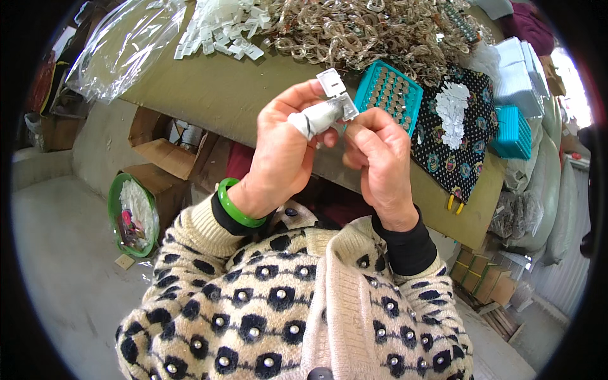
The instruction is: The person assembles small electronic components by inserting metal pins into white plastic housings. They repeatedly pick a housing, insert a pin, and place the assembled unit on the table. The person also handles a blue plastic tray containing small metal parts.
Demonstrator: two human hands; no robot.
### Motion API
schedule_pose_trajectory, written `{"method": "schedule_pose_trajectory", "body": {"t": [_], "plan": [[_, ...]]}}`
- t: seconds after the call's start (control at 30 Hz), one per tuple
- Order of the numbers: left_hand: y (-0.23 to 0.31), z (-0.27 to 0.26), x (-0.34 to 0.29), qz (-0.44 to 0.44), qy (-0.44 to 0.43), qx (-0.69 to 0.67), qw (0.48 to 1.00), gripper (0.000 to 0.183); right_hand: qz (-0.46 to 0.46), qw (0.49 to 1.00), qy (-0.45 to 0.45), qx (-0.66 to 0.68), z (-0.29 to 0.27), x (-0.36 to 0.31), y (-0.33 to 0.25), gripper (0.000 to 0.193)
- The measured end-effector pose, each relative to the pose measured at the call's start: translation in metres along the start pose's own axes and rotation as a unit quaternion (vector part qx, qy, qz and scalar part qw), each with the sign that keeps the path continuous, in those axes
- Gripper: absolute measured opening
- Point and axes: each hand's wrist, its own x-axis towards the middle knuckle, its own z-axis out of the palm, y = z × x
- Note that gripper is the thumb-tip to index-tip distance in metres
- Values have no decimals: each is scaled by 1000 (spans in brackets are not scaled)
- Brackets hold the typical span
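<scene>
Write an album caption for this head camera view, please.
Left hand holding a white plastic piece, right hand close by, at a table with a teal tray and heaped coils.

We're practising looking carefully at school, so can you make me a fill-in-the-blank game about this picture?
1. A green bangle circles the person's ____ wrist.
2. The left hand holds a small hinged case coloured ____.
3. The dark patterned cloth lies to the ____ of the teal tray with small round pieces.
4. The handles at the cloth's lower edge are ____.

Missing words: left; white; right; yellow.
</scene>
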Motion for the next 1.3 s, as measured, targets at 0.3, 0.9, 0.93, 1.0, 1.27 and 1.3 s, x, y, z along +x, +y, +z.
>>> {"method": "schedule_pose_trajectory", "body": {"t": [0.3, 0.9, 0.93, 1.0, 1.27, 1.3], "plan": [[18, 5, -18, 25, -77, -5, 997, 40, -127, 979, -112, -117, -16, -17, -12, 9], [-5, -17, 2, -155, -70, -32, 985, 17, -356, 698, 87, -616, -96, 72, -27, 7], [-5, -16, 5, -157, -75, -28, 984, 16, -325, 740, 95, -581, -96, 70, -29, 6], [-6, -16, 8, -154, -96, -18, 983, 16, -261, 819, 105, -501, -98, 65, -33, 5], [-4, -12, 13, -143, -96, -21, 985, 20, -311, 779, 71, -540, -101, 54, -40, 8], [-4, -11, 13, -137, -91, -21, 986, 22, -322, 761, 62, -560, -102, 54, -39, 8]]}}
